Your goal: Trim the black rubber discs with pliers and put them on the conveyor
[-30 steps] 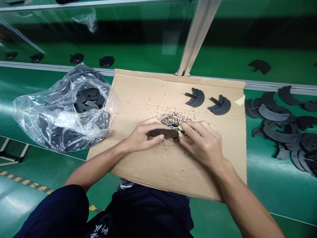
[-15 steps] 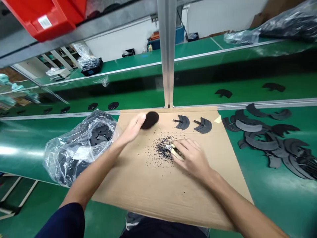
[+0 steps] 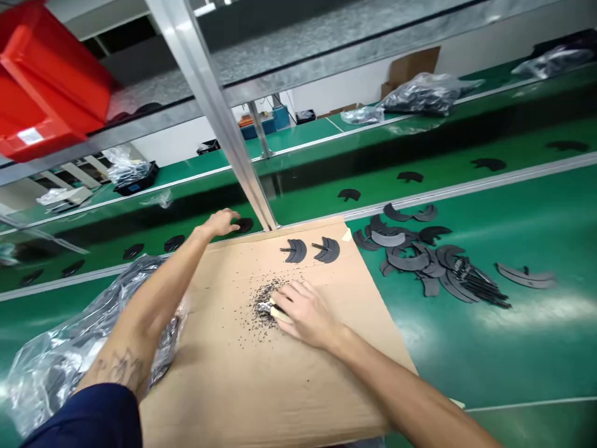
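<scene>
While the left hand stretches toward the upper left, right by a dark oval piece, grip impossible to call, the right hand clasps a small pale-gripped tool amid black granules on the cardboard sheet. Two pinned crescents sit done up top; a bigger heap of crescents waits on the green belt, and the plastic bag at lower left holds more.

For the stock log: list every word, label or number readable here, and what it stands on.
White label on the red bin: too small to read.
Tattoo on the left forearm: too blurred to read.
No other readable text.
</scene>
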A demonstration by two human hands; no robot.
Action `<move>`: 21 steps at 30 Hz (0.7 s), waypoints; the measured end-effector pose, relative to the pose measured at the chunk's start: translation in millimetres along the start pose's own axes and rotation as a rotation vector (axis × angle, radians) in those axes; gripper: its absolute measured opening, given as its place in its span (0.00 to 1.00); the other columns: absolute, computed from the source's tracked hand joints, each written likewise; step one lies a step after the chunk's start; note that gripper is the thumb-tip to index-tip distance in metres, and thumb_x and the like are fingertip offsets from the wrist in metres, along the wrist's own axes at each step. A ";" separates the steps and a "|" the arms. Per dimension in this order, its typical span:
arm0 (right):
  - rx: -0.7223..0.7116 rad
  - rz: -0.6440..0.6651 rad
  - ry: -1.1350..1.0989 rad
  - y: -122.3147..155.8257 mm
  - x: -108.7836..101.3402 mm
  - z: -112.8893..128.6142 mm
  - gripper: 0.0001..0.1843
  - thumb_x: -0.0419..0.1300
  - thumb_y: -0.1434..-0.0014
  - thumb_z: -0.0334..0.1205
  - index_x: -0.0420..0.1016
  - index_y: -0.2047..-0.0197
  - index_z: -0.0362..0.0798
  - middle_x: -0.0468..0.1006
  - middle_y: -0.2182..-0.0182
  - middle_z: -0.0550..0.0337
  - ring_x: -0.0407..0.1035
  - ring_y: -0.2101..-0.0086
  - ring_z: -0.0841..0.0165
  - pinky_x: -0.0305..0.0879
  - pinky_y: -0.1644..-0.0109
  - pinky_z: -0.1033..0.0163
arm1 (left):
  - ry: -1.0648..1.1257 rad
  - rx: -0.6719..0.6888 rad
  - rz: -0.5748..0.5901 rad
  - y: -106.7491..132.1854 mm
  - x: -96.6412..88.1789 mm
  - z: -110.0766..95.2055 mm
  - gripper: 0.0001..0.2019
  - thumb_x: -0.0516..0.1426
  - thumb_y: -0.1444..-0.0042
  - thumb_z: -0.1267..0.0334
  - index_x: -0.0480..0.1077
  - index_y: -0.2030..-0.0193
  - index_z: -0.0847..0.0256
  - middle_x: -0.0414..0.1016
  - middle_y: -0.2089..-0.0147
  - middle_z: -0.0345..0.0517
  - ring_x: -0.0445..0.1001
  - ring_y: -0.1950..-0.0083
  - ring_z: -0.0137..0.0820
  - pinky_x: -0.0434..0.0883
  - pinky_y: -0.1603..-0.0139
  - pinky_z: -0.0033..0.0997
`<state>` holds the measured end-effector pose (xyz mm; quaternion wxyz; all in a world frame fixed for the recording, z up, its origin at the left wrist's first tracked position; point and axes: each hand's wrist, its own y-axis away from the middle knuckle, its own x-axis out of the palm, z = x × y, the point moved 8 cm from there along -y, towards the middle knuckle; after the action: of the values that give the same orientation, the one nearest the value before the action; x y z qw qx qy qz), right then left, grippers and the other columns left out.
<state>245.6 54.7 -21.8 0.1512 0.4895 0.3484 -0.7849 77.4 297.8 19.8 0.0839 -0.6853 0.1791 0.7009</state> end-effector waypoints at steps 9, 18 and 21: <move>-0.049 0.072 0.002 5.4 3.0 14.0 0.14 0.58 0.33 0.43 0.69 0.49 0.44 0.76 0.55 0.54 0.65 0.58 0.62 0.57 0.56 0.56 | 0.140 0.770 0.416 36.8 -16.5 -178.9 0.16 0.51 0.34 0.53 0.76 0.59 0.58 0.80 0.62 0.43 0.76 0.65 0.30 0.69 0.63 0.25; -0.095 0.029 0.072 8.0 6.8 17.1 0.06 0.54 0.33 0.31 0.72 0.55 0.44 0.75 0.61 0.57 0.64 0.63 0.65 0.57 0.59 0.56 | 0.103 0.567 -0.073 -138.8 22.5 -282.2 0.19 0.51 0.36 0.69 0.71 0.40 0.59 0.71 0.37 0.54 0.70 0.37 0.41 0.67 0.36 0.42; -0.112 0.030 0.075 8.3 12.2 18.7 0.08 0.52 0.32 0.29 0.72 0.59 0.45 0.75 0.63 0.57 0.64 0.63 0.65 0.57 0.60 0.57 | 0.133 0.497 -0.102 -159.0 32.2 -283.5 0.17 0.54 0.39 0.72 0.74 0.45 0.61 0.73 0.40 0.54 0.71 0.38 0.42 0.66 0.35 0.42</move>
<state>232.2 37.1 -30.5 0.1770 0.5147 0.3899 -0.7428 397.4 336.4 -32.8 0.2729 -0.6964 0.3161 0.5837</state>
